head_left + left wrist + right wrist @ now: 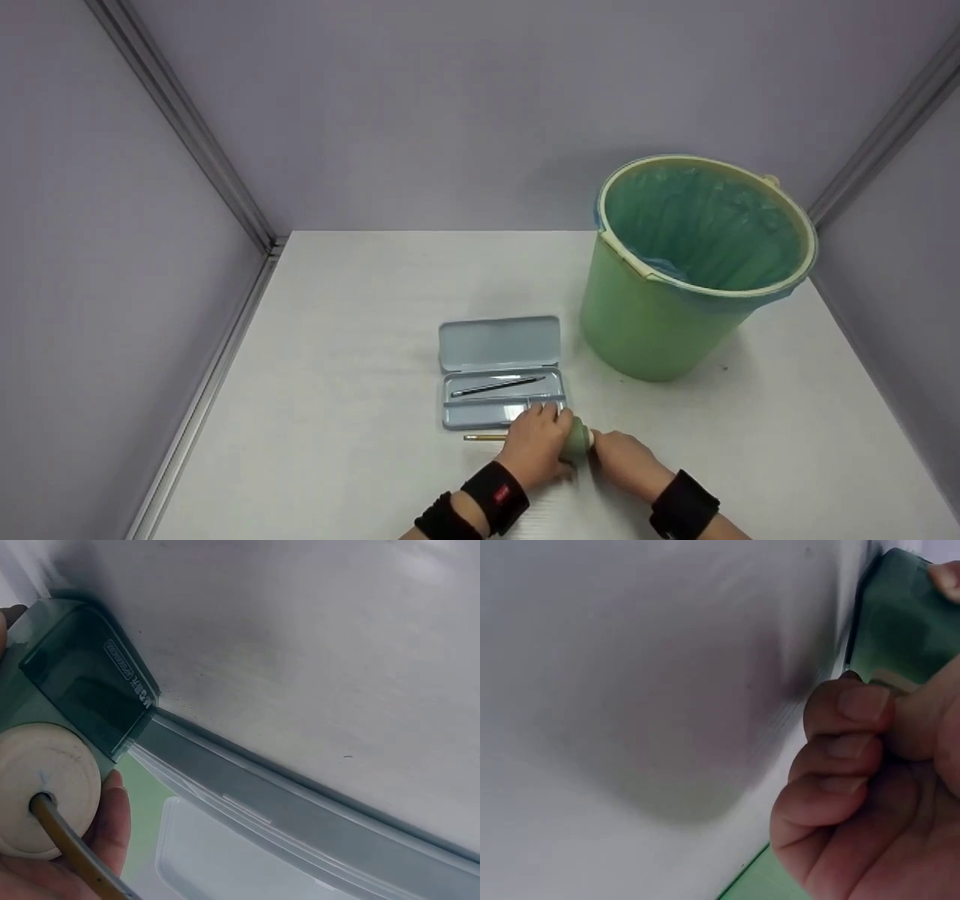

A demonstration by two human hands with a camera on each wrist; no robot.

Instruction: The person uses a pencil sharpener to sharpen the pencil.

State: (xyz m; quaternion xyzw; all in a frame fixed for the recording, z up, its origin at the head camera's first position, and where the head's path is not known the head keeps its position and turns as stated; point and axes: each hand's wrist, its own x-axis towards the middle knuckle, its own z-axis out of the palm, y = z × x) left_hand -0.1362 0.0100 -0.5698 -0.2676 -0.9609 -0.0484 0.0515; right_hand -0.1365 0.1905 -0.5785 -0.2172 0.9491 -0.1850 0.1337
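Observation:
A green pencil sharpener (pixel 576 441) with a dark see-through shavings box (pixel 90 682) stands on the table at the front. My left hand (pixel 534 444) grips its body from the left. A yellow-brown pencil (pixel 486 437) sticks into the hole of the sharpener's round cream face (pixel 49 765). On the opposite side, my right hand (pixel 630 463) has its fingers curled and thumb pressed in at the sharpener's crank end, the crank mostly hidden by the hand. Right behind the left hand lies an open light-blue pencil case (pixel 499 343), holding a dark pencil (pixel 499 386).
A large green bin (pixel 652 337) lined with a blue-green bag (pixel 705 225) stands at the back right, behind the right hand. Grey-white panels (pixel 450 112) enclose the white table (pixel 337 360) at the back and sides. Small dark specks dot the tabletop near the bin.

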